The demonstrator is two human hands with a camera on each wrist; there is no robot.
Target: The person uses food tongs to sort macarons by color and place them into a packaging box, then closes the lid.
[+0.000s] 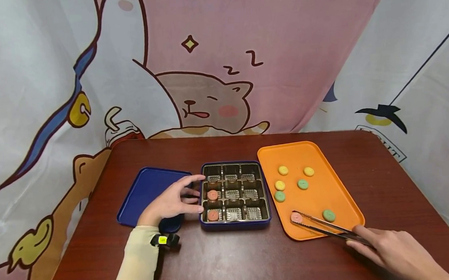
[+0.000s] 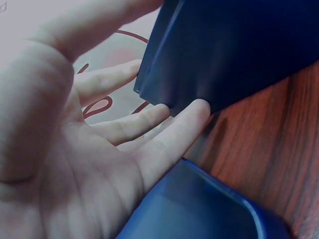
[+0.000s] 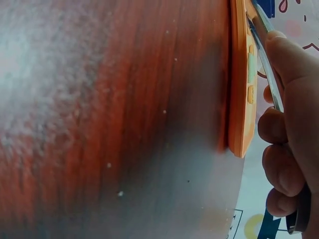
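My right hand (image 1: pixel 399 249) grips a pair of metal tongs (image 1: pixel 334 232), whose tips stand on either side of a pink cookie-like disc (image 1: pixel 295 217) at the near left of the orange tray (image 1: pixel 320 150). A blue box (image 1: pixel 235 226) with a divided insert stands left of the tray. Two orange-pink discs (image 1: pixel 212 195) lie in its left column, in the middle and near compartments. At the box's left side is my left hand (image 1: pixel 170 201), thumb and fingers spread. In the left wrist view, straight fingertips (image 2: pixel 202 107) touch the dark blue box wall (image 2: pixel 224 55).
Yellow discs (image 1: pixel 283 170) and green discs (image 1: pixel 303 184) lie scattered on the orange tray. A blue lid-like tray (image 1: pixel 149 190) lies left of the box, partly under my left hand. Behind the brown table (image 1: pixel 226 263) hangs a printed curtain (image 1: pixel 282 65).
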